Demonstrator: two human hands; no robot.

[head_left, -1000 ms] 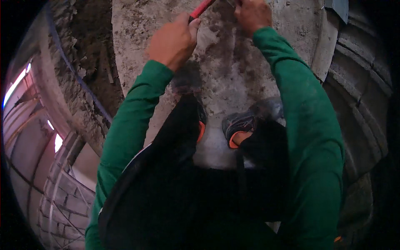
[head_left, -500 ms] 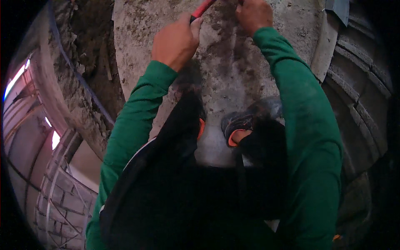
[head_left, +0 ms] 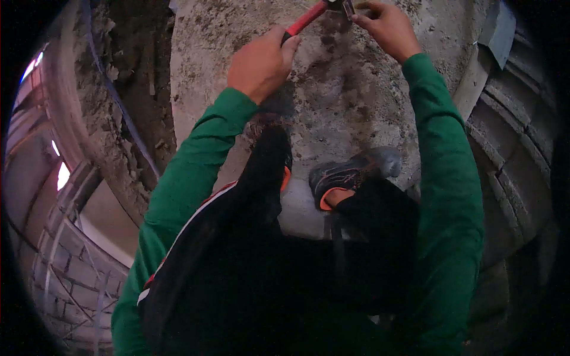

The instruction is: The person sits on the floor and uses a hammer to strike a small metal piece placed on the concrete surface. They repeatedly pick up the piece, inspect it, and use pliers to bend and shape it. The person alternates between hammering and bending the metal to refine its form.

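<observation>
My left hand (head_left: 259,66) is closed round the black grip of a hammer (head_left: 307,18) with a red handle, slanting up to the right. Its dark metal head lies at the upper edge and is partly cut off. Close beside that head, my right hand (head_left: 390,31) has thumb and fingertips pinched together at a small dark, shiny piece (head_left: 348,8). Whether this piece belongs to the hammer I cannot tell. Both hands are above a rough, stained concrete slab (head_left: 237,24), with green sleeves reaching down from the wrists.
My dark shoes (head_left: 341,177) with orange linings are on the slab below the hands. At right, grey blocks (head_left: 504,113) are stacked beside a board (head_left: 473,83). A blue line (head_left: 122,107) runs along the broken edge at left, with scaffold bars (head_left: 56,249) beyond it.
The right hand has shifted right, and its fingertips now show beside the hammer head. The hammer and left hand sit slightly lower and further right in view; the head of the tool has come into sight.
</observation>
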